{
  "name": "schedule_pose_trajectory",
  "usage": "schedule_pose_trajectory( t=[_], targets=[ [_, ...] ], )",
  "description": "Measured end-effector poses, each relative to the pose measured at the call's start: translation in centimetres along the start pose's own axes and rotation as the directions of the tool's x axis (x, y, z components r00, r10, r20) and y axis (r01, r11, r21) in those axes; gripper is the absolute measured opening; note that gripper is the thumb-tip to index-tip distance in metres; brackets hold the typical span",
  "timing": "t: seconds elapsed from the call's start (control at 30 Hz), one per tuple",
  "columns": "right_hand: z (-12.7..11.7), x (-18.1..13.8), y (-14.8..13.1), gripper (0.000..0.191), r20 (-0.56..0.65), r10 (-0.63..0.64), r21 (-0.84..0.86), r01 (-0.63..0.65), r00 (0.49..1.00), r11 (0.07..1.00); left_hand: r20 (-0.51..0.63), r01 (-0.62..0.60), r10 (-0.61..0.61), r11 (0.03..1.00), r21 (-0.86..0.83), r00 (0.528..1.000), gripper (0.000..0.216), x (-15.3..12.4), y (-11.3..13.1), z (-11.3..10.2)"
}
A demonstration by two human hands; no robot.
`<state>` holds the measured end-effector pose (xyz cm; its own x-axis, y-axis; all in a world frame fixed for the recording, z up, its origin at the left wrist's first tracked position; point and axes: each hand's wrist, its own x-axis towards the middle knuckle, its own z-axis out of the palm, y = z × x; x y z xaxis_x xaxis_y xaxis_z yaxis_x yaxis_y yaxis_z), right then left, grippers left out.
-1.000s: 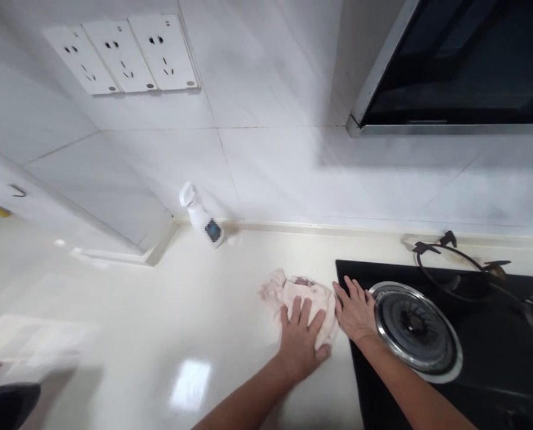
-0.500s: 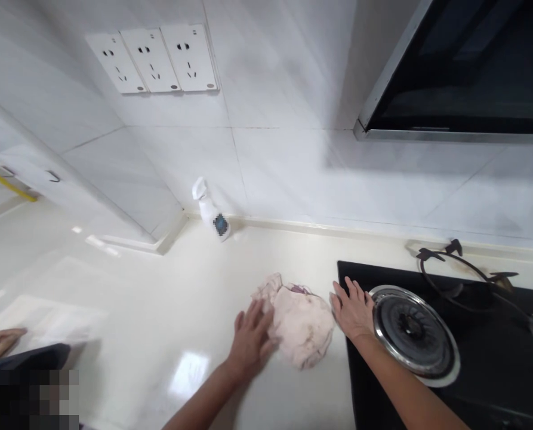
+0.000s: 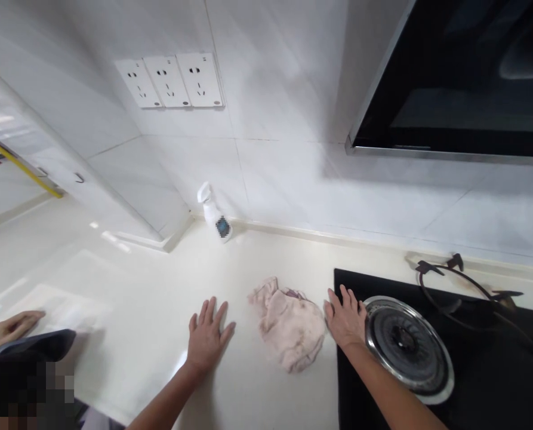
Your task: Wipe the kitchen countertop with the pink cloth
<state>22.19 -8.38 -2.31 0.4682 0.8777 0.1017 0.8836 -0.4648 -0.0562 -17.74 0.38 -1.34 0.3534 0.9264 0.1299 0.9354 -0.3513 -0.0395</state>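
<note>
A crumpled pale pink cloth (image 3: 293,328) with brownish stains lies on the cream countertop (image 3: 150,322), just left of the black cooktop (image 3: 485,358). To the left of the cloth, my left hand (image 3: 207,337) rests flat on the counter, fingers spread and apart from the cloth. My right hand (image 3: 347,319) lies over the cooktop's left edge, fingers stretched out, between the cloth and the round metal burner (image 3: 407,346). Its thumb side is close to the cloth; whether they touch I cannot tell. Both hands hold nothing.
A white spray bottle (image 3: 215,215) stands by the back wall. A pan support ring (image 3: 463,272) sits tilted at the cooktop's rear. Above hangs a dark range hood (image 3: 454,89). Wall sockets (image 3: 172,82) are at upper left. Another person's hand (image 3: 18,325) rests at far left.
My left hand has moved left, off the cloth's edge, onto the bare counter. My right hand stays at the cooktop's edge. The camera view has shifted slightly.
</note>
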Motion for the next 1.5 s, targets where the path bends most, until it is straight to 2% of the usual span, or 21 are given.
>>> schedule_pose_trajectory(
  t=[0.4, 0.5, 0.6, 0.63, 0.7, 0.77, 0.8, 0.87, 0.97, 1.1, 1.37, 1.5],
  targets=[
    [0.4, -0.4, 0.9, 0.056, -0.028, -0.019, 0.083, 0.022, 0.999, 0.996, 0.031, 0.040, -0.038, 0.997, -0.068, 0.999, 0.052, 0.3, -0.1, -0.3],
    [0.4, -0.2, 1.1, 0.058, -0.018, 0.007, 0.168, -0.004, 1.000, 0.986, 0.042, 0.059, -0.057, 0.997, -0.052, 0.998, 0.051, 0.4, 0.2, -0.5],
    [-0.2, -0.3, -0.4, 0.062, 0.021, 0.039, 0.277, -0.043, 0.999, 0.960, 0.053, 0.068, -0.066, 0.997, -0.042, 0.996, 0.052, 0.4, 0.3, -0.6],
    [-0.6, -0.6, -1.5, 0.063, 0.027, -0.005, 0.317, -0.004, 1.000, 0.948, 0.051, 0.068, -0.066, 0.997, -0.044, 0.997, 0.053, 0.4, 0.3, -0.6],
    [-1.6, -1.6, -4.4, 0.063, 0.015, -0.208, 0.400, 0.185, 0.978, 0.898, 0.043, 0.066, -0.063, 0.996, -0.054, 0.997, 0.053, 0.4, 0.2, -0.5],
    [-2.5, -3.0, -7.6, 0.061, -0.002, -0.451, 0.456, 0.402, 0.893, 0.794, 0.027, 0.060, -0.059, 0.996, -0.067, 0.998, 0.053, 0.4, 0.0, -0.2],
    [-2.8, -3.6, -9.0, 0.058, -0.004, -0.527, 0.463, 0.468, 0.850, 0.752, 0.016, 0.058, -0.057, 0.996, -0.071, 0.998, 0.053, 0.3, -0.1, 0.0],
    [-3.2, -4.6, -11.2, 0.056, 0.029, -0.624, 0.465, 0.542, 0.781, 0.700, -0.007, 0.053, -0.054, 0.996, -0.072, 0.999, 0.053, 0.2, -0.3, 0.3],
    [-3.0, -4.5, -12.1, 0.057, 0.113, -0.659, 0.470, 0.545, 0.743, 0.695, -0.020, 0.045, -0.047, 0.997, -0.067, 0.999, 0.053, 0.2, -0.5, 0.6],
    [-2.3, -1.1, -10.6, 0.058, 0.134, -0.647, 0.413, 0.551, 0.750, 0.725, -0.010, 0.051, -0.052, 0.996, -0.068, 0.999, 0.054, 0.2, -0.6, 0.7],
    [-1.1, 10.2, -5.0, 0.056, 0.135, -0.461, 0.202, 0.431, 0.877, 0.879, -0.022, 0.045, -0.047, 0.996, -0.073, 0.999, 0.054, 0.0, -0.7, 1.1],
    [-1.1, 15.0, -2.8, 0.055, 0.128, -0.370, 0.125, 0.355, 0.920, 0.926, -0.027, 0.049, -0.051, 0.996, -0.076, 0.998, 0.054, -0.1, -0.8, 1.4]
  ],
)
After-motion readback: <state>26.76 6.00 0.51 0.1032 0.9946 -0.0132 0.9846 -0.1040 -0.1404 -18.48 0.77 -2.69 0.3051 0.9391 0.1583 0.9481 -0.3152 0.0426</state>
